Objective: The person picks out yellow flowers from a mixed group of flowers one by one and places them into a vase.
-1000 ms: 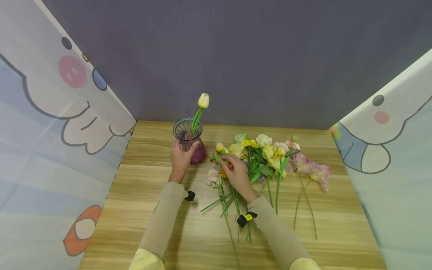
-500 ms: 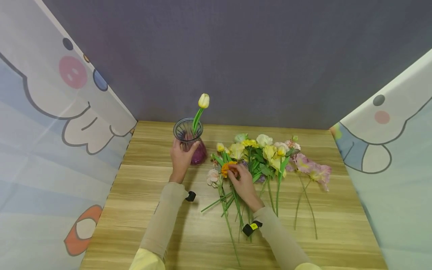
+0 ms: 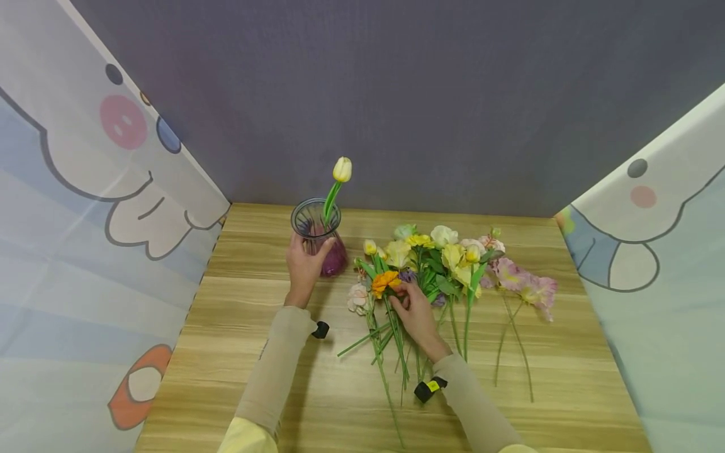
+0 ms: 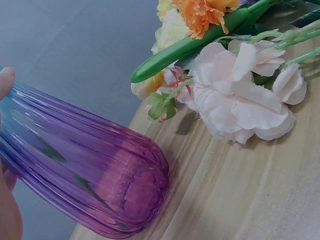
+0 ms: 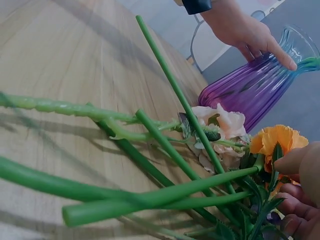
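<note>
My left hand [image 3: 304,267] grips the neck of a ribbed glass vase [image 3: 333,255], blue at the flared rim and purple toward the base. One white tulip [image 3: 342,170] stands in it, its green leaf over the rim. My right hand [image 3: 416,314] is at the flower pile, thumb and fingers bent close beside an orange ruffled flower [image 3: 386,283]. The right wrist view shows the thumb [image 5: 292,162] at a leaf just under the orange bloom [image 5: 277,142], the other fingers curled below. A pale pink flower [image 4: 240,95] lies between vase and pile.
Yellow, white and green blooms [image 3: 444,236] lie heaped right of the vase, stems pointing toward the person. Pink-purple flowers [image 3: 523,286] lie at the far right of the wooden table [image 3: 238,352]. A dark wall [image 3: 396,113] rises behind, printed curtains [image 3: 62,251] at both sides.
My right hand has moved right and toward the person, from the green leaf by the yellow tulip bud to the orange flower's right side, uncovering that bloom. The left hand and vase have stayed put.
</note>
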The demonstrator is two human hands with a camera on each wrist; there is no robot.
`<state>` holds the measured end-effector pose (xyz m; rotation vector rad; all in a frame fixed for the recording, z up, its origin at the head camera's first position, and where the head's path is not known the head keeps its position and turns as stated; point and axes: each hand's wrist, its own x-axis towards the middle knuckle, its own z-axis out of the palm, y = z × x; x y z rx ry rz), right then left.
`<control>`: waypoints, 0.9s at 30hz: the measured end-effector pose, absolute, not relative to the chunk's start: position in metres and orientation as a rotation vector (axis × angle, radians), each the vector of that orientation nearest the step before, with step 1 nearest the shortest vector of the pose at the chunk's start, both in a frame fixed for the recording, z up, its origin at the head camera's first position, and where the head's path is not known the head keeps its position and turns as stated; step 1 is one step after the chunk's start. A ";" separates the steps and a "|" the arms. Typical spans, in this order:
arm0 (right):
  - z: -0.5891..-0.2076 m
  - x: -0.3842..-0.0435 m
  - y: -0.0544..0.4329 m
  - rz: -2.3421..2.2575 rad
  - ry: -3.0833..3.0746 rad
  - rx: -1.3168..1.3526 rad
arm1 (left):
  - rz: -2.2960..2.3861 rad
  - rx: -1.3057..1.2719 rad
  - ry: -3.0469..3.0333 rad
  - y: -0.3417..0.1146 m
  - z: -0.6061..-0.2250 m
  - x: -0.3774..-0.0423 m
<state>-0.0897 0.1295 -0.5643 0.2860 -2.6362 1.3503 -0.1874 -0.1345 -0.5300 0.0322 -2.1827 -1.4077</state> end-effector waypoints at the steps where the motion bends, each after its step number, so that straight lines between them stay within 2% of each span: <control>1: -0.564 -0.089 0.130 1.343 -2.646 0.283 | -1.408 0.033 -2.183 -0.135 -0.530 -0.187; 27: -0.569 -0.090 0.131 1.195 -2.667 0.254 | -1.425 0.042 -2.169 -0.134 -0.530 -0.187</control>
